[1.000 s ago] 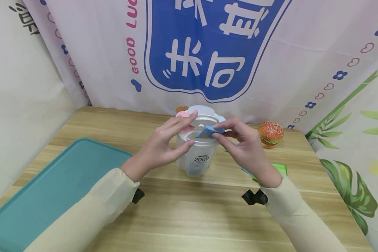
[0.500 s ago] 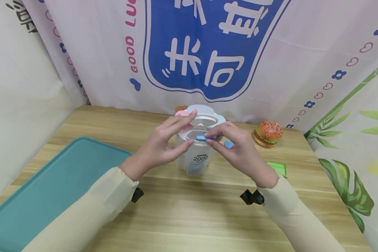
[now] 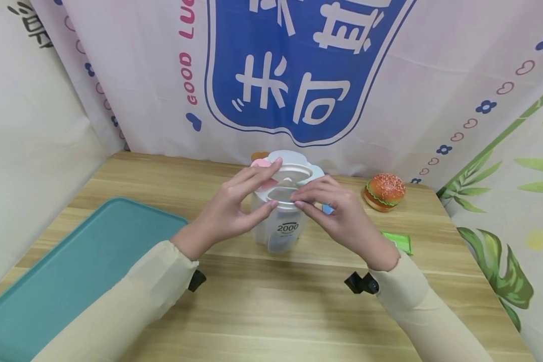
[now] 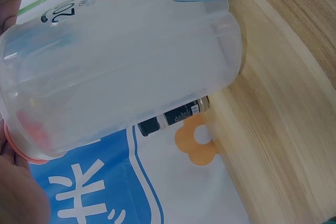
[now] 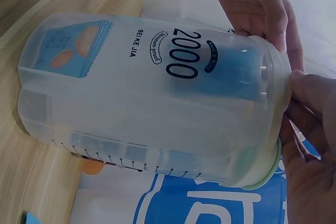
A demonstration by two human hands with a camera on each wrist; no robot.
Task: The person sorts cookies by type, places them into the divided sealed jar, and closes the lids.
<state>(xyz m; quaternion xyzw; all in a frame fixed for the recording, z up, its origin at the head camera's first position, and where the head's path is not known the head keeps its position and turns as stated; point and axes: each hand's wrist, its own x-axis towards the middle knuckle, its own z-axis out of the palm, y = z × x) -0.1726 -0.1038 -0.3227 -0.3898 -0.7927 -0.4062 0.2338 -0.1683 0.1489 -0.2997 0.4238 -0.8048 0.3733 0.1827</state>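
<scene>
Hands [image 3: 230,207] [image 3: 344,213] at clear container's [image 5: 142,100] rim; reads "2000", "Moisture-proof", "BEI KE JIA".

The tub [image 3: 280,240] is smooth, cloudy plastic. The green packet [image 3: 399,242] looks shiny. The table [image 3: 271,317] looks like wood. The tray [image 3: 104,261] looks smooth and matt.

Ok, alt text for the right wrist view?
Translucent container printed "2000", shown sideways, left hand and right hand at its lid on the image's right. Inside: a blue packet picturing biscuits at the base, a blurred blue shape nearer the lid.
</scene>
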